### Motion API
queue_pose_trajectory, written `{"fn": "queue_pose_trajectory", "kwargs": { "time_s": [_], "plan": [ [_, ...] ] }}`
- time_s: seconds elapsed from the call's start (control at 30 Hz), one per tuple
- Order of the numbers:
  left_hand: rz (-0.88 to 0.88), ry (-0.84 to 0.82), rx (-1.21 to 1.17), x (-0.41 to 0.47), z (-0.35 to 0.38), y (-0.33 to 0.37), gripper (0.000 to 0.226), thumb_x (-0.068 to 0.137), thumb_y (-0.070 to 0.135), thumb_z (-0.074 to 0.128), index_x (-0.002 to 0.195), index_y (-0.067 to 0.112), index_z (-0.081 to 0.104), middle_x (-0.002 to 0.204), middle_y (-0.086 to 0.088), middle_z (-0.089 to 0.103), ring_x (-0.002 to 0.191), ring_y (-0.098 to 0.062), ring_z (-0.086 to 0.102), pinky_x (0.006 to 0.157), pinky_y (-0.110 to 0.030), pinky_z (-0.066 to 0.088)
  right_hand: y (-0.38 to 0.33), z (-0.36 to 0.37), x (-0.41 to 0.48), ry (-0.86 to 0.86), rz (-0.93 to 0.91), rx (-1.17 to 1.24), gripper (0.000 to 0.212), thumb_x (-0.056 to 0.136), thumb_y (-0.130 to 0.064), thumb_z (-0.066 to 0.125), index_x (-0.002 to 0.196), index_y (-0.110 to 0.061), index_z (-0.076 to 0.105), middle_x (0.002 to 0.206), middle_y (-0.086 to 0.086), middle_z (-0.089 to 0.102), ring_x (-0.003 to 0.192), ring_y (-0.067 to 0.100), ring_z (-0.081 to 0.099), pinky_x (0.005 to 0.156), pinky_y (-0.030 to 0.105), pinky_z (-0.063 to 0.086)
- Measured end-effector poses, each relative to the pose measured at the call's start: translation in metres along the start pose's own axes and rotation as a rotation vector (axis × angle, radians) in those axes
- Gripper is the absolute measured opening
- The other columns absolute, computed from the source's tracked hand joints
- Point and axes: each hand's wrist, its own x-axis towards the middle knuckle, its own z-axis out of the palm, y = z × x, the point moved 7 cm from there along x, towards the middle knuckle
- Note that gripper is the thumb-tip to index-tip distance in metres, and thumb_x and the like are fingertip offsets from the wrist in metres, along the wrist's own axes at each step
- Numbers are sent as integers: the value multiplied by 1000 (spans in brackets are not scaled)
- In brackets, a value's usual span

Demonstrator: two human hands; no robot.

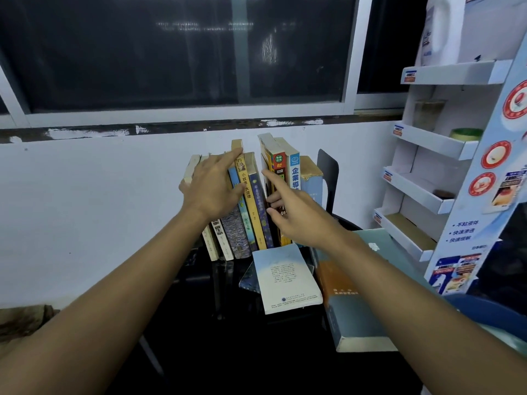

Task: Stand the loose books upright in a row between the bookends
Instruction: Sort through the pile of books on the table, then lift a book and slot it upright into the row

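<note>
Dark table (216,352); books (254,212) upright by bookend (329,178).
Left hand (212,189) flat on them; right hand (299,215) points into gap, grip unclear.

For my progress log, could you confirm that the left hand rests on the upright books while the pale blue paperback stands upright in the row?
Not quite: the pale blue paperback lies flat in front of the row, as the head view shows. The left hand does rest on the upright books.
</note>
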Motion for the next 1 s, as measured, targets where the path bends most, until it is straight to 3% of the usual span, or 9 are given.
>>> {"fn": "queue_pose_trajectory", "kwargs": {
  "time_s": [0.1, 0.2, 0.27, 0.37, 0.5, 0.6, 0.63, 0.77, 1.0],
  "plan": [
    [-16, -16, -27, -3, -3, -2, 76, 90, 34, 74, 153, 42, 33, 145, -1, 49, 142, -29, 37, 113, -68, 29, 4, -13, -13, 32, 16, -22, 65, 99, -30, 58, 152, -39, 23, 120, -8, 61, 109, 7, 60, 88, 43, 57],
    [-63, 33, 39, -13, -12, 2, 72, 90, 34, 72, 152, 41, 35, 150, 5, 44, 145, -21, 34, 116, -71, -3, 14, -28, -32, 57, 56, -33, 52, 98, -34, 59, 145, -39, 36, 117, -14, 60, 110, 3, 58, 90, 39, 58],
    [-24, 105, 36, -20, -18, 11, 69, 91, 33, 71, 151, 39, 37, 151, 7, 42, 145, -18, 35, 116, -66, -7, 25, -42, -46, 71, 98, -44, 47, 97, -36, 61, 140, -39, 42, 117, -14, 60, 111, 3, 58, 90, 38, 58],
    [69, 199, -33, -34, -23, 30, 62, 91, 28, 69, 147, 38, 43, 153, 8, 39, 147, -17, 31, 120, -57, -2, 44, -66, -71, 93, 177, -69, 39, 96, -36, 62, 133, -36, 51, 115, -13, 63, 110, 4, 59, 91, 37, 57],
    [203, 189, -177, -52, -13, 52, 52, 90, 27, 66, 141, 32, 52, 148, 6, 44, 145, -12, 32, 122, -53, 20, 62, -94, -106, 112, 276, -127, 35, 96, -38, 63, 129, -35, 55, 113, -16, 64, 103, -3, 57, 91, 28, 53],
    [259, 112, -275, -71, 2, 73, 42, 95, 20, 68, 135, 25, 59, 142, 6, 49, 129, 0, 40, 111, -11, 27, 75, -103, -126, 96, 337, -155, 36, 96, -38, 63, 130, -32, 55, 118, -14, 64, 104, -2, 54, 87, 19, 43],
    [257, 54, -278, -76, 11, 80, 40, 96, 20, 68, 135, 24, 60, 140, 7, 50, 124, 2, 42, 105, -6, 27, 79, -104, -132, 88, 356, -158, 36, 96, -38, 63, 130, -31, 55, 119, -13, 64, 105, -1, 53, 87, 19, 41],
    [217, -190, -218, -89, 59, 97, 45, 97, 33, 67, 140, 25, 57, 142, 7, 53, 129, -10, 50, 111, -30, 39, 95, -106, -147, 63, 405, -157, 37, 95, -39, 64, 130, -26, 57, 123, -7, 62, 106, 3, 52, 85, 19, 40],
    [115, -436, -35, -99, 125, 88, 59, 90, 62, 63, 140, 32, 55, 141, 11, 58, 133, -13, 50, 107, -45, 47, 133, -94, -159, -60, 510, -154, 46, 96, -47, 59, 136, -27, 52, 137, -4, 55, 122, 13, 52, 91, 27, 43]
  ]
}}
